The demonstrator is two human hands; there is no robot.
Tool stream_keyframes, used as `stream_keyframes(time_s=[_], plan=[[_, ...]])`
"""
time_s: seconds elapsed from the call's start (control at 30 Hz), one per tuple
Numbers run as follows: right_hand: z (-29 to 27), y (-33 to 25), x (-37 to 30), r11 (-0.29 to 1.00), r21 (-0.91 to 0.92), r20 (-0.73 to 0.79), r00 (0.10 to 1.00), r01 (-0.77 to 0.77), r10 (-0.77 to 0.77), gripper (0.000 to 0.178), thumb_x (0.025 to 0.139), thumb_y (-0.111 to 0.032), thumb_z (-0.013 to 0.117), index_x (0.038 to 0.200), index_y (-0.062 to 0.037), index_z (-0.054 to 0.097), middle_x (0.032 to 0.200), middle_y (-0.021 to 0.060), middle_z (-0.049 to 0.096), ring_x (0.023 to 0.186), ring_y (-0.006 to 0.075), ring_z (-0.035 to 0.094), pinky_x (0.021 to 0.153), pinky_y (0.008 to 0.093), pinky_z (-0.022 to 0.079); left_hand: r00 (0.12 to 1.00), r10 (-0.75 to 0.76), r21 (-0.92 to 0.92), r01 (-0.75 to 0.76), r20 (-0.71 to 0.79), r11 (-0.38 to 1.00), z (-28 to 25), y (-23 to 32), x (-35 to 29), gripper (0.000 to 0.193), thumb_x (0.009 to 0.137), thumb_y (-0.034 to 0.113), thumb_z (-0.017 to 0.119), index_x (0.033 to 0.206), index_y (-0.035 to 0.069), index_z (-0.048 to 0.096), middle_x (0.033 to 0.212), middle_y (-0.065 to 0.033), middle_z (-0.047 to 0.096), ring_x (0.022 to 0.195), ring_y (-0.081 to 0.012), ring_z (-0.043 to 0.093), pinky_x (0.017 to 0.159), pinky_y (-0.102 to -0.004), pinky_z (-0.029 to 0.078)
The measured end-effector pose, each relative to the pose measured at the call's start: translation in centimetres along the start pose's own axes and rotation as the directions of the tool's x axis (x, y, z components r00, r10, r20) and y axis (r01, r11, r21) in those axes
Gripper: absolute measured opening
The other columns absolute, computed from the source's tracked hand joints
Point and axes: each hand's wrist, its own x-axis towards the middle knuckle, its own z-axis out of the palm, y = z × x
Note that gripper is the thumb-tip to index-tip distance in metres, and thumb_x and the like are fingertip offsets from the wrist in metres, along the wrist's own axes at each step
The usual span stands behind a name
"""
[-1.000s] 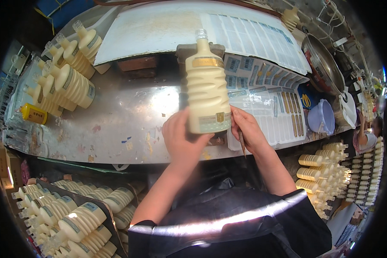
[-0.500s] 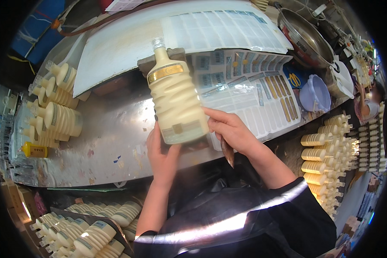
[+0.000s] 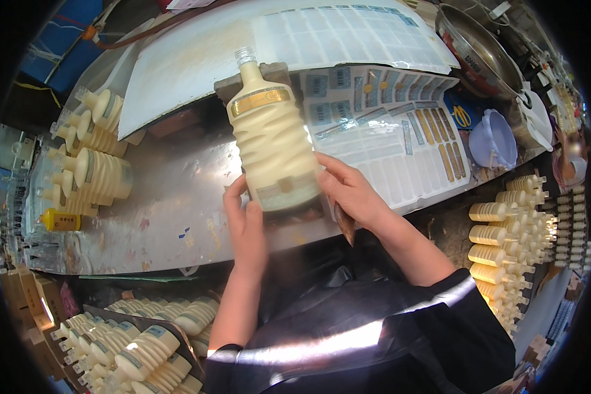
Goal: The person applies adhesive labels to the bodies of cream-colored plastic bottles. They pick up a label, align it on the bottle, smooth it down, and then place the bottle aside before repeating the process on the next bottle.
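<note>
A cream glass bottle (image 3: 272, 144) with rippled sides, a clear threaded neck and a gold band label (image 3: 260, 98) lies tilted before me, its neck pointing away. Its upper part is by a grey block (image 3: 230, 88), which it partly hides. My left hand (image 3: 246, 223) grips the lower left side, thumb near the base. On the lower right side, my right hand (image 3: 351, 190) has its fingers against the glass. A brown pointed tool (image 3: 343, 225) sticks out below that hand; its upper end is hidden in the palm.
Sheets of stickers (image 3: 387, 131) lie right of the bottle, beside a lavender bucket (image 3: 492, 141) and a large metal pan (image 3: 479, 52). Cream bottles (image 3: 98, 174) stand at the left, with a yellow container (image 3: 61, 220). More bottles fill the lower left (image 3: 138, 354) and right (image 3: 489, 233).
The whole view has shifted slightly. The bottle has turned a little, its lower patch now further right on the glass. Both hands stay on it.
</note>
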Motion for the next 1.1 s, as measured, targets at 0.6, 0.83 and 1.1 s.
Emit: stream_keyframes(time_s=[0.6, 0.83, 1.1], plan=[[0.1, -5.2, -1.2, 0.990, -0.022, -0.221, 0.965, 0.136, -0.138, 0.017, 0.098, -0.007, 0.063, 0.111, 0.0001, 0.070, 0.104, 0.0009, 0.068, 0.094, 0.0103, 0.063, 0.084, 0.0262, 0.050, 0.983, -0.177, -0.408, 0.144, -0.044, 0.902, 1.7, 0.9, 0.6, 0.049, 0.108, 0.028, 0.053, 0.146, 0.002, 0.037, 0.146, -0.0134, 0.043, 0.137, -0.0225, 0.042, 0.118, -0.0382, 0.032], [2.6, -5.6, -1.1, 0.204, -0.836, 0.169, 0.593, 0.509, -0.788, 0.030, 0.082, -0.003, 0.072, 0.112, -0.0004, 0.068, 0.101, 0.0132, 0.071, 0.087, 0.0302, 0.071, 0.076, 0.0402, 0.058, 0.988, -0.140, -0.219, 0.122, -0.069, 0.968, 2.1, 0.8, 0.3, 0.049, 0.106, 0.022, 0.053, 0.148, 0.002, 0.038, 0.145, -0.0115, 0.046, 0.135, -0.0212, 0.044, 0.116, -0.0369, 0.034], [5.2, -4.5, -3.2, 0.285, -0.722, 0.299, 0.655, 0.631, -0.694, 0.020, 0.085, -0.004, 0.067, 0.104, -0.0029, 0.066, 0.096, 0.0146, 0.070, 0.083, 0.0281, 0.071, 0.070, 0.0391, 0.057, 0.982, -0.182, -0.383, 0.150, -0.049, 0.911, 1.3, 0.9, 0.7, 0.044, 0.107, 0.023, 0.050, 0.144, 0.000, 0.047, 0.142, -0.0126, 0.051, 0.134, -0.0222, 0.046, 0.116, -0.0377, 0.035]])
